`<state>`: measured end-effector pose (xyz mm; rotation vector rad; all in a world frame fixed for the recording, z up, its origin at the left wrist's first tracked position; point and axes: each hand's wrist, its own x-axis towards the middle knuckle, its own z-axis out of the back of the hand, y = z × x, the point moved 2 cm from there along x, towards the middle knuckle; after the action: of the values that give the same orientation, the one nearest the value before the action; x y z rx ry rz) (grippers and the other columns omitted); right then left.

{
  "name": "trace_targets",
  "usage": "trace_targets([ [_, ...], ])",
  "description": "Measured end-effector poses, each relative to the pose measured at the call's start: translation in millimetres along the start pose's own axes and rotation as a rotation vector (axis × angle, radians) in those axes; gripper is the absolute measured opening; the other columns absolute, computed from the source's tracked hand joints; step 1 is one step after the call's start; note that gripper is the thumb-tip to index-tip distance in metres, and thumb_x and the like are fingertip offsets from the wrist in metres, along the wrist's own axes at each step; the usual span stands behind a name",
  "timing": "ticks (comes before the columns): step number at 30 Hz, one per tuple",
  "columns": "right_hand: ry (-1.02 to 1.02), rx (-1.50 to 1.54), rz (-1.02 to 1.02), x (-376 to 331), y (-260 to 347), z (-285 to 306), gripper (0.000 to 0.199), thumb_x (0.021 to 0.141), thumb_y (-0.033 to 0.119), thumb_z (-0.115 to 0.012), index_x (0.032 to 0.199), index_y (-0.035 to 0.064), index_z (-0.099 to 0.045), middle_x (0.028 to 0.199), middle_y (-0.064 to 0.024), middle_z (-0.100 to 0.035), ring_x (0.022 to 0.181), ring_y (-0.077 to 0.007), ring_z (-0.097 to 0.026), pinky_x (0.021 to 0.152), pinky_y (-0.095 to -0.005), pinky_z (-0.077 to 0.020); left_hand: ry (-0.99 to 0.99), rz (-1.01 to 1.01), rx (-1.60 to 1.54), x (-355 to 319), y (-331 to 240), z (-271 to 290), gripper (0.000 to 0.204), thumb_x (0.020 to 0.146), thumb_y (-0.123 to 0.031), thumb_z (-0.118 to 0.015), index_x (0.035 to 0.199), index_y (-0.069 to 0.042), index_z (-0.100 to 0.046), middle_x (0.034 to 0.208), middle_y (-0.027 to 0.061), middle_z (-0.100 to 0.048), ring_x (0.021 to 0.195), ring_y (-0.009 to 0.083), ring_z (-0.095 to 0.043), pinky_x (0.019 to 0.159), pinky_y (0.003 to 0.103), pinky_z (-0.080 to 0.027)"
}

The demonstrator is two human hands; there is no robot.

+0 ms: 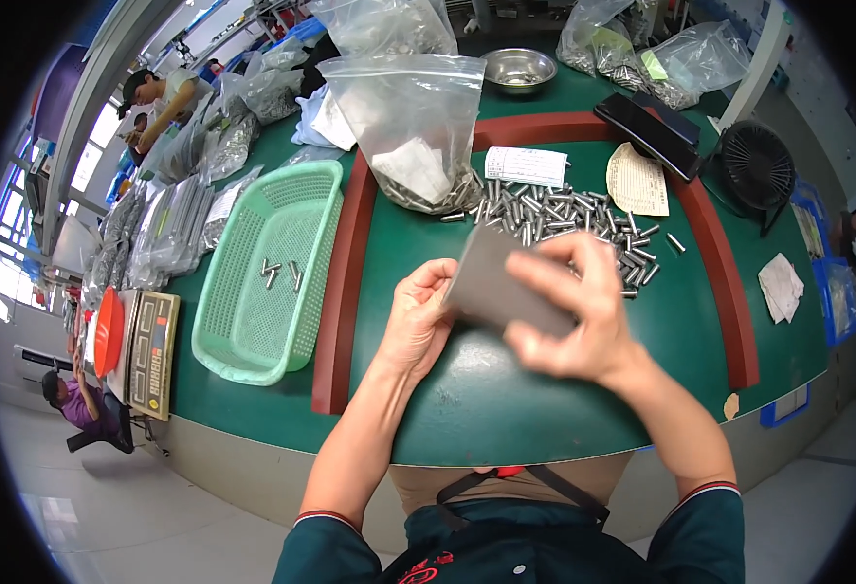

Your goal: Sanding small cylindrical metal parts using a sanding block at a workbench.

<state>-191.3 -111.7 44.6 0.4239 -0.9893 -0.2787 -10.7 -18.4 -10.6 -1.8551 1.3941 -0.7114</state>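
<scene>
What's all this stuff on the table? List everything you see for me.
grey card: one, held in both hands
metal pins: a loose pile, silver, behind the hands
clear bag: one, part-filled, behind the pile
basket: one, light green, left, a few pins inside
steel bowl: one, far edge
paper slips: two, by the pile
fan: one, black, right
scale: one, far left
left hand: on card's left edge
right hand: blurred, on card's right side

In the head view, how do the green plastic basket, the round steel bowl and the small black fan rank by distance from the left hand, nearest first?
From the left hand:
1. Green plastic basket, just to its left.
2. Round steel bowl, far across the table.
3. Small black fan, at the far right.
</scene>
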Motion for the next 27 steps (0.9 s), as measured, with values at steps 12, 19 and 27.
trace_targets([
  [12,0.001,-0.228,-0.277,-2.2,-36.0,12.1,0.048,0.058,0.026,-0.08,0.102,0.0052,-0.074,0.096,-0.01,-0.054,0.089,-0.026,-0.054,0.081,-0.0381,-0.0416,0.135,-0.085,0.086,1.7,-11.2,1.3,0.014,0.091,-0.008,-0.067,0.102,-0.001,-0.062,0.092,0.0081,-0.066,0.081,0.0147,-0.062,0.077,0.028,-0.052],
  [19,-0.041,-0.199,-0.231,-2.4,-27.7,10.6,0.052,0.057,0.025,-0.081,0.105,0.0062,-0.072,0.095,-0.0101,-0.054,0.088,-0.0256,-0.053,0.082,-0.0378,-0.0415,-0.052,0.159,-0.219,1.2,-6.3,4.2,0.017,0.091,-0.014,-0.068,0.103,-0.004,-0.06,0.09,0.0061,-0.062,0.078,0.0132,-0.058,0.076,0.027,-0.052],
  [27,-0.041,-0.116,0.115,-8.6,2.2,-5.9,0.063,0.052,0.029,-0.08,0.111,0.0084,-0.071,0.105,-0.0157,-0.059,0.09,-0.0284,-0.056,0.078,-0.0387,-0.0452,-0.101,0.181,-0.201,-1.8,6.1,-5.1,0.024,0.093,-0.017,-0.065,0.113,-0.004,-0.061,0.103,0.0067,-0.067,0.093,0.0152,-0.064,0.083,0.03,-0.055],
])
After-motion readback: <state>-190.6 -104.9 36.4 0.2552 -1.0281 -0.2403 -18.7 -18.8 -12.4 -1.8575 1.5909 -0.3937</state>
